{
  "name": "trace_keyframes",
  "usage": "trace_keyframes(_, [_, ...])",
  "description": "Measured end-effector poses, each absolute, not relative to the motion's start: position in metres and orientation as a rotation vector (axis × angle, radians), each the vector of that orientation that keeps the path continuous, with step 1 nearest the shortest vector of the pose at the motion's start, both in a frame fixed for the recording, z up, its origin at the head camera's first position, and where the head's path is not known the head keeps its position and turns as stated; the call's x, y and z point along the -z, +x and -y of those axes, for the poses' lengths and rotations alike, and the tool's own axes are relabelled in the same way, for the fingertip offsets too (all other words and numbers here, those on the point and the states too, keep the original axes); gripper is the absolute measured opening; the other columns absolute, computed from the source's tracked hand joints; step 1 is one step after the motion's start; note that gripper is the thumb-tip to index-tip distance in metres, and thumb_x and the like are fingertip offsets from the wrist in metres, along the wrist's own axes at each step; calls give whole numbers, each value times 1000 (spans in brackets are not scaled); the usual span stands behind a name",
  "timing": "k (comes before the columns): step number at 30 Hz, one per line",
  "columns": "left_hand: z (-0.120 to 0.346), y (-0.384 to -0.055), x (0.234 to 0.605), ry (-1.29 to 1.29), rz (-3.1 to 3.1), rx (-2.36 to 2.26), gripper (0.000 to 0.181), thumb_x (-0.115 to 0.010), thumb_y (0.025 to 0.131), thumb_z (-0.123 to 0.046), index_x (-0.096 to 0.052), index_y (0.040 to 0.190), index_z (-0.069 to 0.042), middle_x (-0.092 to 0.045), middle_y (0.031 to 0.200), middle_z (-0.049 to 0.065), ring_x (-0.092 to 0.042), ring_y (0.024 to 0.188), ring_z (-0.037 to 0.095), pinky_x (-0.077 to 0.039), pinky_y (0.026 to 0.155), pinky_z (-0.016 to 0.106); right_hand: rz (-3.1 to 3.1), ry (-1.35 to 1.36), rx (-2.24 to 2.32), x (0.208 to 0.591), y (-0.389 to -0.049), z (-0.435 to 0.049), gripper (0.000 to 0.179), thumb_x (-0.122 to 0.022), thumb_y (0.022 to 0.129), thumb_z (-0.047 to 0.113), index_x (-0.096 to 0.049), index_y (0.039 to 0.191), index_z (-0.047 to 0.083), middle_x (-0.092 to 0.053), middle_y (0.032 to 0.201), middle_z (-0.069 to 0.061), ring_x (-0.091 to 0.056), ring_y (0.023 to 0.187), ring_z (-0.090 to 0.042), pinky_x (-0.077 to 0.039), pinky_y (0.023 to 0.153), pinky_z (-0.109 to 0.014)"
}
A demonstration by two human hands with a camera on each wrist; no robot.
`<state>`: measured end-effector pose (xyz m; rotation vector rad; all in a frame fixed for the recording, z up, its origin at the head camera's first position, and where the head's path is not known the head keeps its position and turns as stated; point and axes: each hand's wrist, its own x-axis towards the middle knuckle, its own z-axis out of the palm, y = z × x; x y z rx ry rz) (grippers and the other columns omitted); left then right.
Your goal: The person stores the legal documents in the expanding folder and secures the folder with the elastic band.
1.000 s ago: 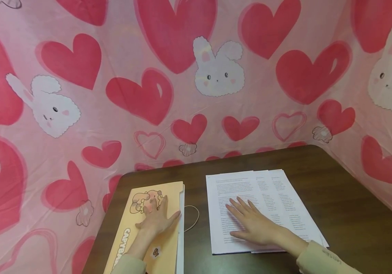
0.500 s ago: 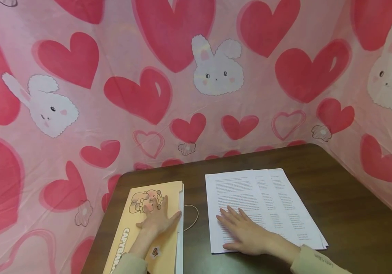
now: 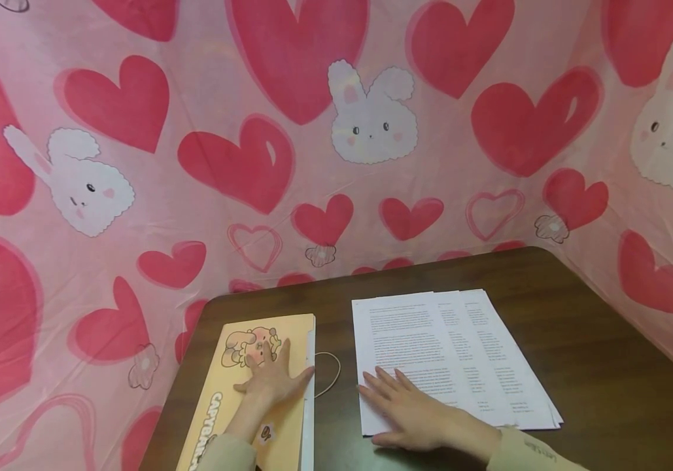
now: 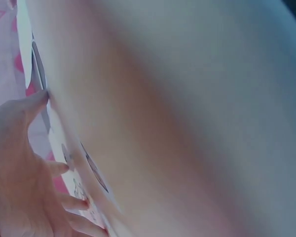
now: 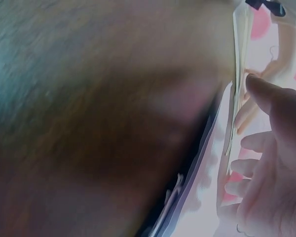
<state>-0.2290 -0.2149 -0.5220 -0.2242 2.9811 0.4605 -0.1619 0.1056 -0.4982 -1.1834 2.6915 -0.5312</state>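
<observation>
A yellow folder (image 3: 289,422) with a cartoon capybara on its cover lies on the left part of the table. My left hand (image 3: 271,381) rests on that cover, its fingers spread and its thumb at the folder's right edge. To the right lies a stack of printed paper sheets (image 3: 460,353), slightly fanned out. Over the stack's near left corner is my right hand (image 3: 409,412), palm down with straight fingers; whether it presses on the paper I cannot tell. In the right wrist view the fingers (image 5: 244,168) of this hand appear extended beside the blurred tabletop.
A thin elastic loop (image 3: 339,369) sticks out from the folder's right side onto the dark wooden table (image 3: 501,275). Behind and around the table hangs a pink cloth (image 3: 207,190) printed with hearts and rabbits.
My right hand has slid toward the near left, from the middle of the text to the stack's near left corner. My left hand has stayed on the folder almost unmoved.
</observation>
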Motion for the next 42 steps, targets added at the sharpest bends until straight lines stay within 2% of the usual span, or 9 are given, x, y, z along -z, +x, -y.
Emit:
trace_keyframes(5, [216, -232, 529, -229, -2996, -411, 114, -55, 85, -97, -37, 172, -26, -20, 180, 32, -12, 157, 77, -23, 96, 105, -2645, -1189, 525, 499, -159, -99, 83, -65, 105, 61, -42, 170, 13, -36, 179, -15, -32, 167, -42, -29, 132, -71])
trace_keyframes(12, [221, -240, 544, -212, -3006, -357, 115, -48, 84, -102, -33, 174, -31, -15, 181, 31, -11, 156, 79, -25, 95, 105, -2633, -1206, 464, 501, -156, -94, 86, -64, 104, 65, -42, 170, 13, -36, 179, -15, -33, 167, -42, -30, 132, -70])
trace_keyframes(16, [223, -241, 548, -196, -3017, -345, 119, -46, 82, -104, -35, 173, -28, -17, 181, 31, -14, 156, 78, -25, 95, 105, -2618, -1205, 456, 502, -155, -91, 86, -64, 104, 65, -42, 170, 14, -36, 179, -14, -32, 168, -40, -31, 132, -68])
trace_keyframes(20, [224, -240, 549, -190, -3029, -341, 119, -47, 82, -103, -37, 172, -26, -19, 180, 31, -16, 156, 77, -26, 94, 104, -2589, -1205, 455, 502, -154, -88, 85, -65, 104, 65, -42, 170, 16, -36, 180, -13, -31, 168, -39, -31, 132, -68])
trace_keyframes(29, [220, -238, 544, -202, -3015, -306, 113, -46, 86, -100, -33, 174, -29, -17, 181, 30, -14, 156, 77, -28, 96, 103, -2575, -1252, 403, 502, -149, -78, 85, -62, 104, 67, -41, 170, 18, -36, 179, -13, -31, 168, -40, -34, 132, -65])
trace_keyframes(33, [220, -238, 547, -196, -3031, -309, 118, -43, 84, -103, -34, 173, -27, -19, 181, 30, -16, 156, 76, -27, 97, 104, -2580, -1274, 379, 503, -148, -74, 84, -59, 105, 69, -41, 171, 20, -37, 179, -13, -32, 168, -40, -35, 132, -64])
trace_keyframes(36, [215, -233, 536, -193, -3026, -315, 116, -47, 86, -100, -35, 173, -24, -20, 180, 32, -16, 157, 76, -27, 98, 103, -2572, -1289, 368, 504, -148, -72, 83, -58, 105, 69, -41, 171, 21, -37, 179, -14, -33, 167, -41, -36, 132, -63])
trace_keyframes(39, [213, -229, 530, -204, -3011, -307, 110, -51, 90, -94, -34, 174, -25, -19, 180, 31, -15, 158, 75, -27, 100, 102, -2562, -1317, 356, 506, -149, -70, 82, -57, 106, 69, -40, 171, 22, -36, 179, -15, -33, 167, -42, -38, 131, -63])
trace_keyframes(42, [214, -230, 532, -207, -3021, -291, 111, -47, 88, -98, -34, 173, -27, -20, 180, 31, -16, 157, 76, -28, 98, 103, -2578, -1369, 318, 507, -149, -67, 82, -56, 106, 70, -41, 171, 23, -37, 178, -17, -36, 165, -43, -40, 130, -60])
